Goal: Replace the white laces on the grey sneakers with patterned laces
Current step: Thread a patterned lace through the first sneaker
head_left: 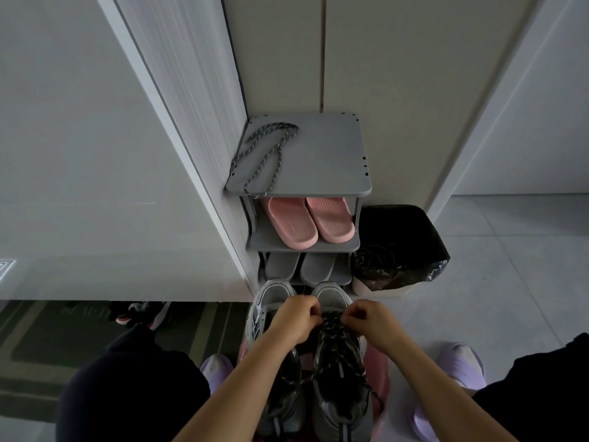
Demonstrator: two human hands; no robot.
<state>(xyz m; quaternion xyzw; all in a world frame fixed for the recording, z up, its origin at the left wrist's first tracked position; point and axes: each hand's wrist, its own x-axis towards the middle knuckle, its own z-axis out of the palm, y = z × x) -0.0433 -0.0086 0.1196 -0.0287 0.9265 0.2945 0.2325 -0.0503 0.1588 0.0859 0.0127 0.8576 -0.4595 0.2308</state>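
Before the grey shoe rack [322, 164] | grey sneakers [331, 296] side by side, toes toward it | left hand [298, 319] and right hand [368, 320], fingers curled, pinching the patterned lace [334, 333] over the right sneaker's toe-end eyelets | spare lace [279, 157] lying on the rack top

left hand [298, 317] and right hand [366, 319] pinch the patterned lace [333, 328] — near the toe of a grey sneaker [342, 397].

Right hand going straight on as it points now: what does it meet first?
Probably the left hand, nearly touching the right hand above the dark patterned lace on the grey sneaker; depth unclear.
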